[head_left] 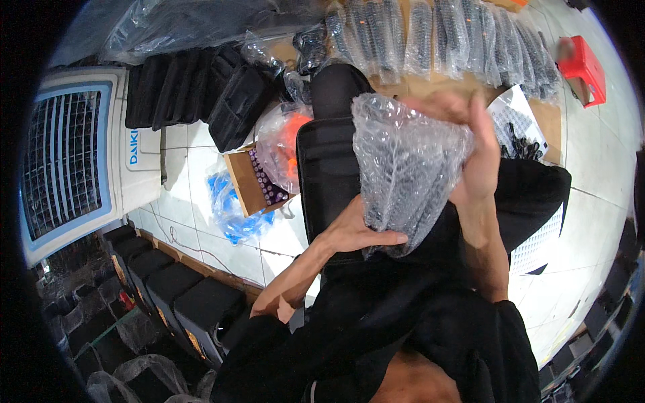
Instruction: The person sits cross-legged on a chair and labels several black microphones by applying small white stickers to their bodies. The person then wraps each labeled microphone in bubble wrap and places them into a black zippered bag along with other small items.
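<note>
White floor tiles (591, 154) are lying below; left fingers (390, 238) are gripping a bubble-wrapped package (410, 168), right fingers (481, 122) blurring, grip unclear.

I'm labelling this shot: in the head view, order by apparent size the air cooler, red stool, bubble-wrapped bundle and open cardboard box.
1. Air cooler
2. Bubble-wrapped bundle
3. Open cardboard box and red stool: too alike to rank

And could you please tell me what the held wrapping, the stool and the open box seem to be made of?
The wrapping: likely clear plastic bubble wrap, by its glossy, dimpled surface.
The stool: probably moulded plastic, smooth, fairly glossy, uniformly red.
The open box: apparently cardboard, matt brown with thin flat walls.
</note>
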### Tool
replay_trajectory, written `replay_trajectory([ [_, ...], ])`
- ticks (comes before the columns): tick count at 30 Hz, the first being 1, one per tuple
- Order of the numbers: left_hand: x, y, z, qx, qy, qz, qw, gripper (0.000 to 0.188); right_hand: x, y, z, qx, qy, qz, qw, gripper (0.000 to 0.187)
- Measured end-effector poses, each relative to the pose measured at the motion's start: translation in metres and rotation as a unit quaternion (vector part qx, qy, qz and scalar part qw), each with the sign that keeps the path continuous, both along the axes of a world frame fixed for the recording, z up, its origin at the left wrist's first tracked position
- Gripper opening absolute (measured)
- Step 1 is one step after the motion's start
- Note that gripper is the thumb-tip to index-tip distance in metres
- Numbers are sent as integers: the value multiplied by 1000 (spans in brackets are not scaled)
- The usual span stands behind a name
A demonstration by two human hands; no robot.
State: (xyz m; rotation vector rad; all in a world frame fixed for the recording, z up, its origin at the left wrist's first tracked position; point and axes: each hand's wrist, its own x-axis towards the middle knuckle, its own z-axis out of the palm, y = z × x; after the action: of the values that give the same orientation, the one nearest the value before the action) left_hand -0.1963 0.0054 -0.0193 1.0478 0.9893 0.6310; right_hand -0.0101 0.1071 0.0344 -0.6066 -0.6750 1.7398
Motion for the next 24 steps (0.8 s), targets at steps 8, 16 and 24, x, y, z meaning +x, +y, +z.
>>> replay_trajectory([
  [8,-11,-8,-11,32,29,-27,999,82,19,-4,3,140,-151,-7,978,70],
  [16,-11,-10,-13,-17,-5,-18,1000,84,38,-32,21,224,-183,-49,956,28],
  [24,-9,-9,-10,0,11,-29,1000,81,27,-33,21,56,-95,-112,988,90],
])
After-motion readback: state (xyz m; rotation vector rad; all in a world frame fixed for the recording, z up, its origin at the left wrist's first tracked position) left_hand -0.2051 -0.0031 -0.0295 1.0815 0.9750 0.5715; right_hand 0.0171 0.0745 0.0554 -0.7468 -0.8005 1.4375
